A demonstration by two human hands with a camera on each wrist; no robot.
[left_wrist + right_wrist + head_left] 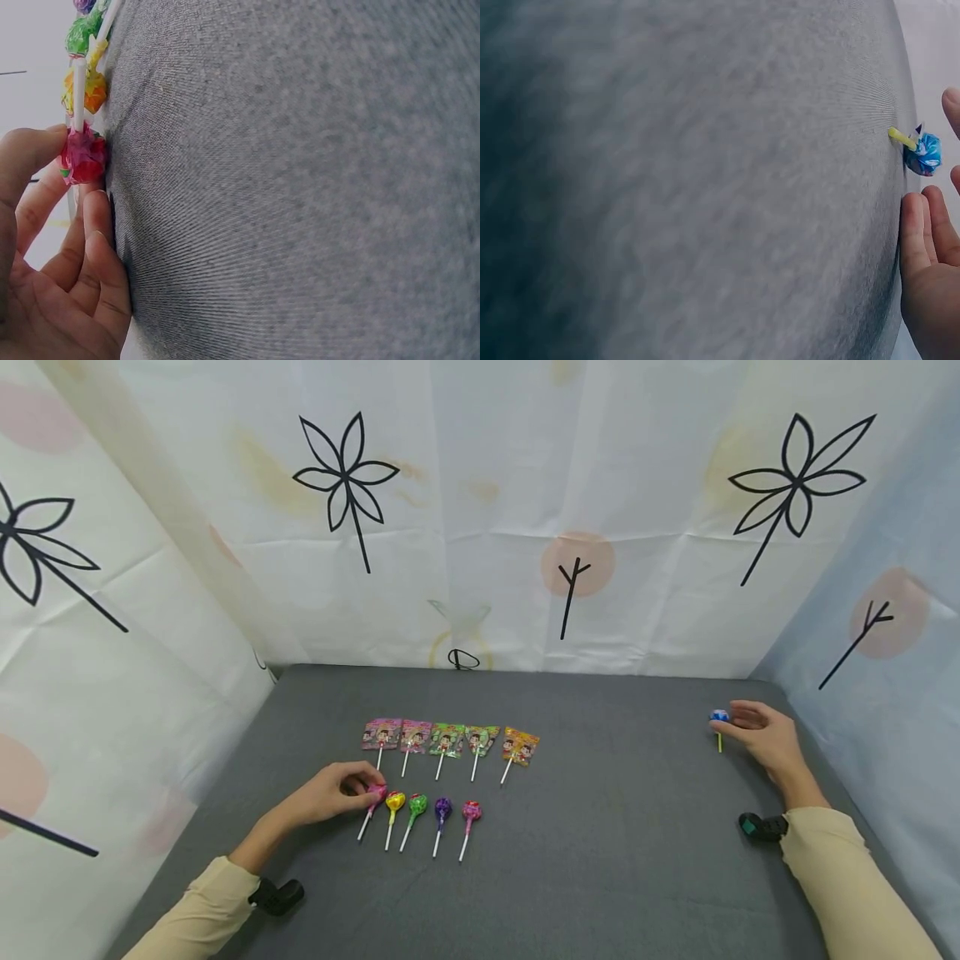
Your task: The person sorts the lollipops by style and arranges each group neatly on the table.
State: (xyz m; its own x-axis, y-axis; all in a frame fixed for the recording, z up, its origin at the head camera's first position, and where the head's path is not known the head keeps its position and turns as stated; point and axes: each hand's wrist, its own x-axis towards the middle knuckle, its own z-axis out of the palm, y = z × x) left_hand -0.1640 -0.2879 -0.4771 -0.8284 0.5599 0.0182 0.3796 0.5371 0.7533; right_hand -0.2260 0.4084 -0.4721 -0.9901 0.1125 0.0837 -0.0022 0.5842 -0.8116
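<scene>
My left hand (333, 792) pinches the wrapped head of a pink lollipop (84, 156) between thumb and fingers, at the left end of the near lollipop row. Beside it lie a yellow lollipop (395, 802), a green one (417, 804), a purple one (443, 810) and a pink-red one (472, 811), sticks toward me. Far to the right, my right hand (772, 745) is at a blue lollipop (924, 154) with a yellow-green stick. In the right wrist view, its thumb and fingers are spread, with a gap between them and the candy.
Behind the near row lies a second row of flat-wrapped lollipops: pink packets (382, 734), green packets (447, 739) and an orange packet (520, 747). Grey cloth covers the table (600, 860). Patterned white curtains (487, 485) hang at the back and both sides.
</scene>
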